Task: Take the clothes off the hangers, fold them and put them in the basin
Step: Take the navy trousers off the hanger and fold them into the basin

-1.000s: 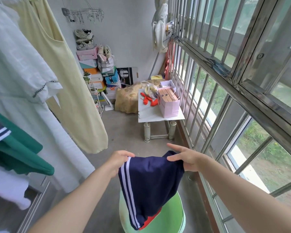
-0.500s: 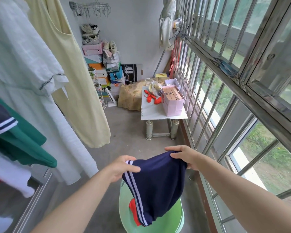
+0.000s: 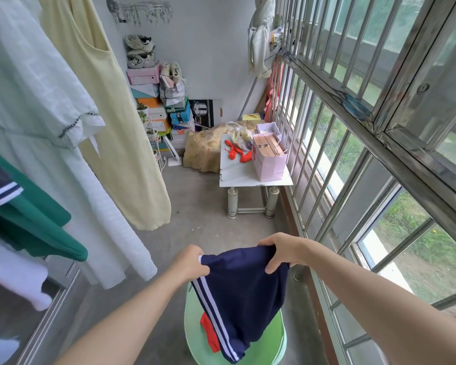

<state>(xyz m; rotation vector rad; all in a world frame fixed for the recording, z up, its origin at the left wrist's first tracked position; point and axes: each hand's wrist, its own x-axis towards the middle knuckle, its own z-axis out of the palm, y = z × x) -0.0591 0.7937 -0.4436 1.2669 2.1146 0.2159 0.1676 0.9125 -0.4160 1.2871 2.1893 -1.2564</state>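
A: So, where is the garment at this moment?

B: The navy shorts hang at 6 o'clock in the view, directly above the green basin that stands on the floor. The left hand pinches the waistband at the side with the white stripes, and the right hand pinches the other end. Both grips are closed on the cloth; the band is stretched between them.

A: How do you think it will handle?

B: I judge it light and very soft. It drapes straight down and has no stiffness, so it keeps no shape alone. A red part shows at the lower edge; I cannot tell if it is a lining or another piece.

A: And where is it best to hold it?

B: At the waistband corners, as now, because the band is the firmest part. For a fold I would bring the two corners together, then take the hem. The fabric looks smooth, so it can slip if the pinch is loose.

A: What remains?

B: At 9 o'clock the green garment, the white dress and the yellow dress still hang.
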